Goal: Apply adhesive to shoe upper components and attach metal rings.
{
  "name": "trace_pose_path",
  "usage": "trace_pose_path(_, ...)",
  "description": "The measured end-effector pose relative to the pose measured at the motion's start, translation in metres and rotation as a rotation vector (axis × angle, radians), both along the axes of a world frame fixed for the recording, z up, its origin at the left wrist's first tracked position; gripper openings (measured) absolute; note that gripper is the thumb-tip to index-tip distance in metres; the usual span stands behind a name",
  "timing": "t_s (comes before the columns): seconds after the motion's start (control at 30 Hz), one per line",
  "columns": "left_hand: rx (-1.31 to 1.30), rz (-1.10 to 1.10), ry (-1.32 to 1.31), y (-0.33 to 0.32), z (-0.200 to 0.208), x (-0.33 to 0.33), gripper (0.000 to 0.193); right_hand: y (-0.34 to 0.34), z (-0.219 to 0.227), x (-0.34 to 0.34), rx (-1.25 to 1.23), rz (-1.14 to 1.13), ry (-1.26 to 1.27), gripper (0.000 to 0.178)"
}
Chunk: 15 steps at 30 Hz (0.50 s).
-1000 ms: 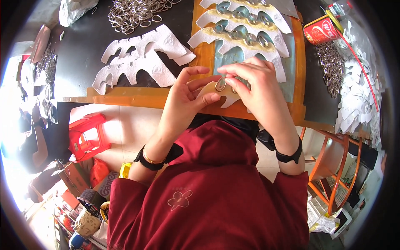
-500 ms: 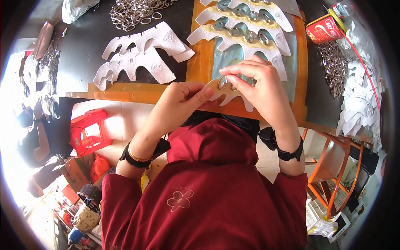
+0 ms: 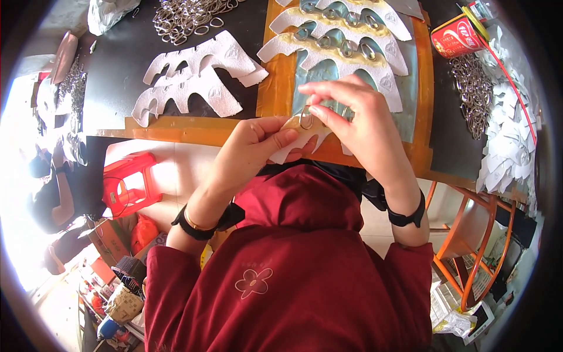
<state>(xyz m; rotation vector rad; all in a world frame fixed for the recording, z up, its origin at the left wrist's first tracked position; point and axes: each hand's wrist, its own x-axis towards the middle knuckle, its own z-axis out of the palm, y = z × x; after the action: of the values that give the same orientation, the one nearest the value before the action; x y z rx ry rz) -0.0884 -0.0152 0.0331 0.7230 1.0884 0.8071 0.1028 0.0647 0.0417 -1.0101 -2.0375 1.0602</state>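
Left fingers [image 3: 284, 138], spread a second earlier, now pinched the white piece [image 3: 284, 154]; whether right fingers [image 3: 329, 118] gripped the metal ring [image 3: 302, 121] was unclear.

Left of and below grip: red plastic stool [image 3: 153, 183] on pale floor [image 3: 180, 158]; red plastic bag [image 3: 142, 232] nearer the viewer, beside a cardboard box [image 3: 110, 239]. Far left of grip: another person's forearm [image 3: 63, 196]. Right of and below grip: orange-framed chair [image 3: 466, 230]; crumpled plastic packet [image 3: 456, 320] near its legs. Well up-left of grip: whitish plastic bag [image 3: 109, 14].
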Motion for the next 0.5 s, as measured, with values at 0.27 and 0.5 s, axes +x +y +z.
trace_pose_path(0.27, -0.005, 0.138, -0.144, -0.008, -0.013, 0.007, 0.033, -0.011, 0.005, 0.001, 0.335, 0.011, -0.191, 0.006)
trace_pose_path(0.5, 0.054, 0.189, -0.126, -0.014, -0.023, 0.011, 0.040, -0.007, 0.002, -0.006, 0.271, 0.025, -0.293, 0.007)
